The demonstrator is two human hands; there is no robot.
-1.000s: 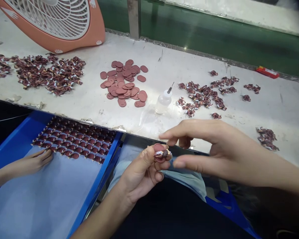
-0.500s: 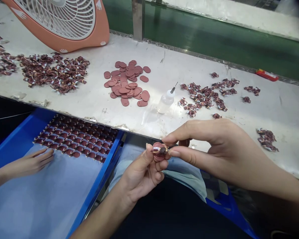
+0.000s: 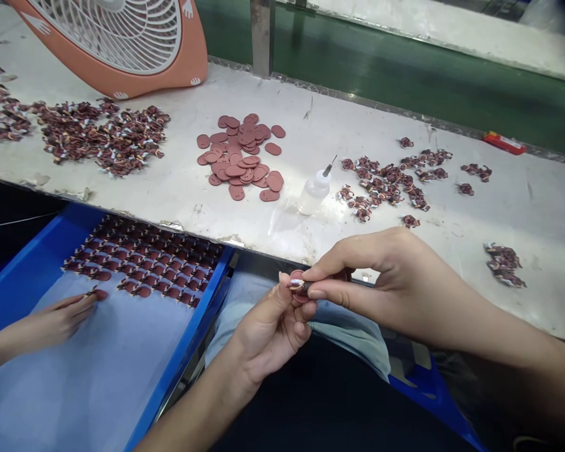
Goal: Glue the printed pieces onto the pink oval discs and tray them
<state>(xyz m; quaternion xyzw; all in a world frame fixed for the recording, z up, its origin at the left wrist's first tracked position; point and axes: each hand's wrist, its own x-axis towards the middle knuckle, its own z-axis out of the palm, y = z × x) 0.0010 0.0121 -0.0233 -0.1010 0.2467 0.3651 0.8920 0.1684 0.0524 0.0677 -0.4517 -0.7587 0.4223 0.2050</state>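
My left hand is closed round a small reddish-brown oval piece, held up in front of the table's edge. My right hand pinches the same piece from the right with thumb and forefinger. On the table beyond lie a heap of flat reddish oval pads, a small clear glue bottle with a needle tip, and scattered small assembled pieces.
Another person's hand rests in a blue tray at lower left, beside rows of finished pieces. A large pile of pieces and an orange fan stand at the back left. A red object lies far right.
My right hand has closed in from open fingers to a pinch on the piece in my left hand. The other person's hand has set a piece at the row's end.
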